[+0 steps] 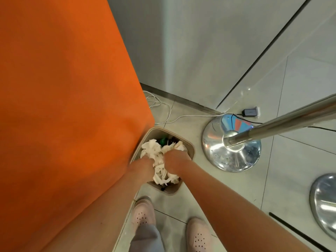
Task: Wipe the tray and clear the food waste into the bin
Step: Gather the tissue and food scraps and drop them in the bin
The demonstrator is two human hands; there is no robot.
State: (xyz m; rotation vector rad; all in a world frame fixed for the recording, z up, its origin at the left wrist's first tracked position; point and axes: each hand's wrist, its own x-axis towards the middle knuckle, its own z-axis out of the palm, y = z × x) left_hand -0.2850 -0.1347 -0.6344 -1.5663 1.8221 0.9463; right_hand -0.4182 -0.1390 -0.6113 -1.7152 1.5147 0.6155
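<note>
Left hand (pixel 145 161) and right hand (pixel 172 155) are both down in crumpled white paper (pixel 154 148) inside the bin (pixel 190 149), on the floor at the orange surface's (pixel 63 106) corner. Fingers buried, grip can't tell. Dumping looks nearly done. Tray not in view, wipe unconfirmed.

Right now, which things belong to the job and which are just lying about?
Job: bin, crumpled white paper in it, left hand and right hand, both in the paper.
Lying about: chrome stand base, white cable, charger.
</note>
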